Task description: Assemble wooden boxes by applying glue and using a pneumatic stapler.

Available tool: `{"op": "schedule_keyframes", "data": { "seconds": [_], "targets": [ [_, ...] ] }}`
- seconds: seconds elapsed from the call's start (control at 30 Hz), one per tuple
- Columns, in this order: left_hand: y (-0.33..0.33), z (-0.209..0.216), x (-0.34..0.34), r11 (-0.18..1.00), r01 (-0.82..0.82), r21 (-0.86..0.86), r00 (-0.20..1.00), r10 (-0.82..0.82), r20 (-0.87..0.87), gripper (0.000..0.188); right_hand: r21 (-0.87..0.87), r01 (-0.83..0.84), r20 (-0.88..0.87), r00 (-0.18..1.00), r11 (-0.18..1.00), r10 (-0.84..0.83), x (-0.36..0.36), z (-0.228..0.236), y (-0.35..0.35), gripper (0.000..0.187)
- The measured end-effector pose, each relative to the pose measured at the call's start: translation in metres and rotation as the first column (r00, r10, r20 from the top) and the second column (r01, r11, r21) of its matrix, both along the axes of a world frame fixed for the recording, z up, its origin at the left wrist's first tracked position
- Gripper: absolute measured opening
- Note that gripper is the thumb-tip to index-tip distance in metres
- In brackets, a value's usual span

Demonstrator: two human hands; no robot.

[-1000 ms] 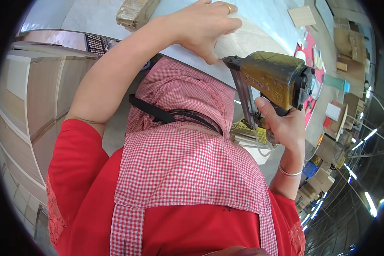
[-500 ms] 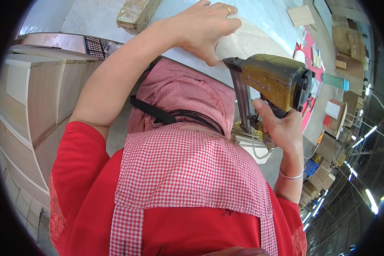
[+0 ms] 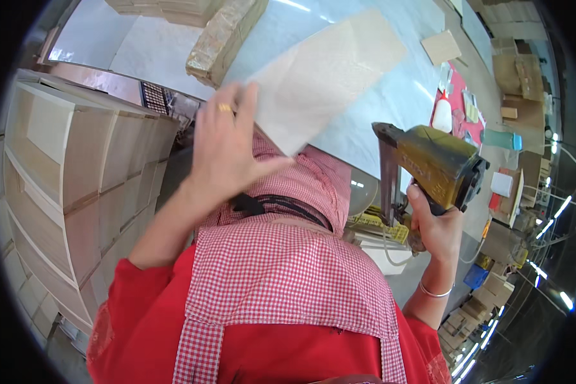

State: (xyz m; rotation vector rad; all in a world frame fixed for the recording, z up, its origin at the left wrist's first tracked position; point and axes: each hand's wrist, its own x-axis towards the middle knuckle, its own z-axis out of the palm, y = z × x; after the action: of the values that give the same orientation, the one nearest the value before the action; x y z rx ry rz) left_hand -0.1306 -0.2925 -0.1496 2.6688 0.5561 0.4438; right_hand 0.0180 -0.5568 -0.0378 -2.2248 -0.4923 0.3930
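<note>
My right hand [image 3: 438,227] is wrapped round the grip of a worn yellow-brown and black nail gun [image 3: 436,160]. A pale hose hangs from it, and its nose is raised over the table's near edge, apart from the panel. My left hand [image 3: 224,150], with a ring on one finger, has its fingers and thumb spread beside the panel's near left edge. Whether the fingertips touch it I cannot tell. This pale, thin wooden panel [image 3: 329,73] lies at a slant on the white table [image 3: 365,141], one corner jutting over the near edge.
A long tape-wrapped bundle [image 3: 227,41] lies beyond my left hand. Stacked wooden drawer-like boxes [image 3: 86,153] stand at the left. To the right are a small wooden square [image 3: 441,47], a white bottle with a red tip [image 3: 442,114] and a teal bottle [image 3: 500,139].
My left hand has moved back and left, off the panel's middle. The nail gun has moved right and nearer, away from the panel, still in my right hand. More of the panel shows.
</note>
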Motion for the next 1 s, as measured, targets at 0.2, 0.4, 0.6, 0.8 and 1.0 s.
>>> {"op": "schedule_keyframes", "data": {
  "seconds": [0.2, 0.4, 0.6, 0.8, 1.0],
  "targets": [
    [-0.059, -0.016, 0.034, 0.883, 0.358, -0.304, 0.933, -0.349, 0.086, 0.084, -0.144, 0.162, -0.137, 0.974, 0.976, -0.182, 0.012, 0.008, -0.025, 0.036],
    [-0.052, -0.039, 0.137, 0.666, 0.454, -0.591, 0.871, -0.194, 0.451, 0.028, -0.099, 0.175, -0.09, 0.979, 0.979, -0.184, 0.011, 0.004, -0.063, 0.036],
    [0.091, -0.047, 0.278, 0.986, 0.023, -0.164, 0.909, 0.047, 0.415, 0.05, -0.192, 0.124, -0.097, 0.985, 0.973, -0.145, 0.014, 0.001, -0.078, 0.037],
    [0.124, -0.055, 0.331, 0.975, 0.165, -0.149, 0.982, -0.149, 0.115, 0.033, -0.16, 0.061, -0.126, 0.989, 0.985, -0.082, 0.021, -0.002, -0.079, 0.033],
    [0.112, -0.043, 0.326, 0.898, 0.211, -0.386, 0.974, -0.16, 0.16, 0.031, -0.19, 0.063, -0.111, 0.99, 0.98, -0.086, 0.02, -0.002, -0.08, 0.032]
  ]
}}
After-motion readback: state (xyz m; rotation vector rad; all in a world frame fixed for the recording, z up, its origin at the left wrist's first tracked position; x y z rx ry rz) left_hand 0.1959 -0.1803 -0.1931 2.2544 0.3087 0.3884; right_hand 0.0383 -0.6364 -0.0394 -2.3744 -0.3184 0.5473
